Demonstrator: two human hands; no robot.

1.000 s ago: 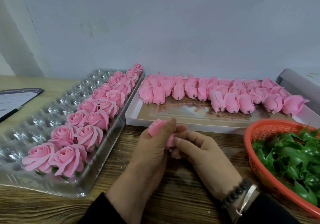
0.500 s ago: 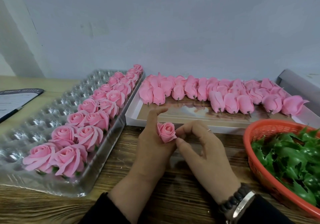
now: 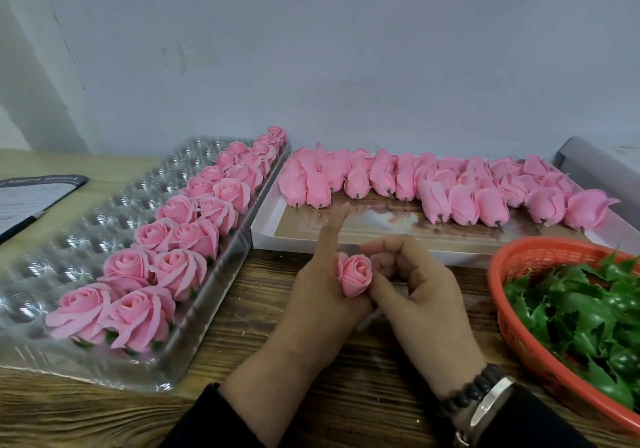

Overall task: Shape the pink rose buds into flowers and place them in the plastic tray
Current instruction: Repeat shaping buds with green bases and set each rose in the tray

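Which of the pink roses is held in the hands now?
The small rose bud between left hand and right hand, above the wooden table; all others lie in trays.

Pink everywhere: opened roses [image 3: 180, 236] in a clear plastic tray [image 3: 86, 240], pink buds [image 3: 433, 184] on a white board [image 3: 381, 240]. Glossy green leaves [image 3: 588, 316] fill an orange-red mesh basket [image 3: 512, 264]. The table [image 3: 242, 309] is brown wood grain.
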